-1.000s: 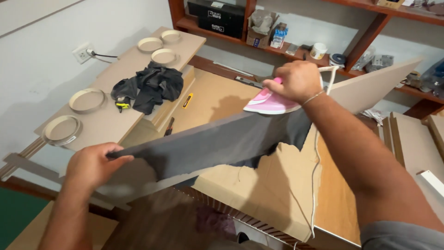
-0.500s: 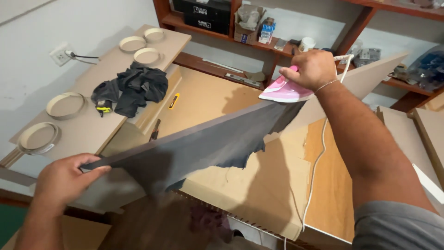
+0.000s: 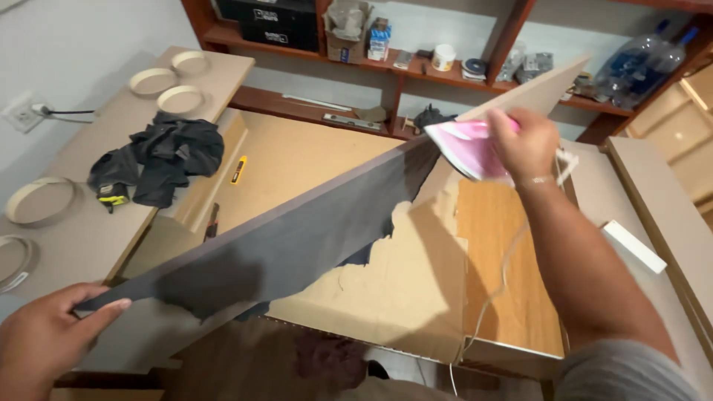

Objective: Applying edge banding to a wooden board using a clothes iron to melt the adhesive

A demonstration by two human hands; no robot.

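Left hand (image 3: pixel 44 338) and right hand (image 3: pixel 523 141) are well apart, at the 2 ends of 1 long dark grey strip (image 3: pixel 297 238). The left one, nearest me, pinches the near end, thumb laid flat on top and fingers curled under. The right one is closed round the handle of a pink iron (image 3: pixel 464 148), whose sole rests on the far end of the strip, where it meets the edge of a tilted tan board (image 3: pixel 535 89).

As I judge it, little is done. The iron sits at the very far end, and the whole length between it and my left hand looks loose, with a ragged lower edge. Whether any part has bonded I cannot tell.

Below the strip lies a torn cardboard sheet (image 3: pixel 401 289), and under my right forearm a wood-grain panel (image 3: pixel 512 245), with the iron's white cord (image 3: pixel 483 319) trailing over it. Left of my left hand runs a beige worktop (image 3: pixel 82 238). Beyond my right hand stands a reddish-brown shelf (image 3: pixel 297 41).

On the worktop a heap of dark cloth (image 3: pixel 163 156) lies beyond my left hand. Around it sit 4 shallow round rims (image 3: pixel 152 80), all holding nothing. The shelf carries an open cardboard box (image 3: pixel 345 30) stuffed with something pale, a white tub (image 3: pixel 444 56) whose contents are hidden, and clear plastic bottles (image 3: pixel 639 63) to the right of my right hand.

Smaller still are a white block (image 3: pixel 633 246) right of my right arm, a yellow utility knife (image 3: pixel 238 169) beyond the strip, and a yellow and black tape measure (image 3: pixel 111 194) touching the cloth.
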